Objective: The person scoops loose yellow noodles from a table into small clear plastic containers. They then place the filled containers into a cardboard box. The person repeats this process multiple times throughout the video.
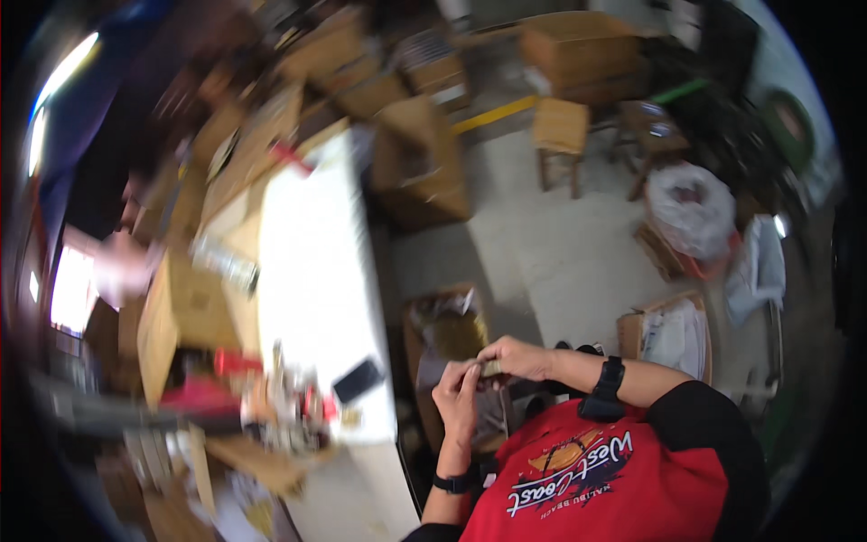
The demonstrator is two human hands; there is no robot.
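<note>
My left hand (457,396) and my right hand (517,358) meet in front of my body, over an open carton. Between the fingers of my right hand is a small pale tan piece (490,369), its kind too small to make out. The left thumb and fingers pinch together right beside it, and what they grip is mostly covered. A thin greyish flat piece (431,369) shows just left of the left fingers; I cannot tell whether it is held. The carton (415,318) beneath contains something golden and shiny.
Left of me runs a white-topped table (316,235) carrying a dark phone (358,381), a clear bottle (226,264) and blurred clutter. Cartons (420,163) stand beyond. A wooden stool (561,126), a bin lined with clear plastic (691,212) and a box of papers (673,339) lie right.
</note>
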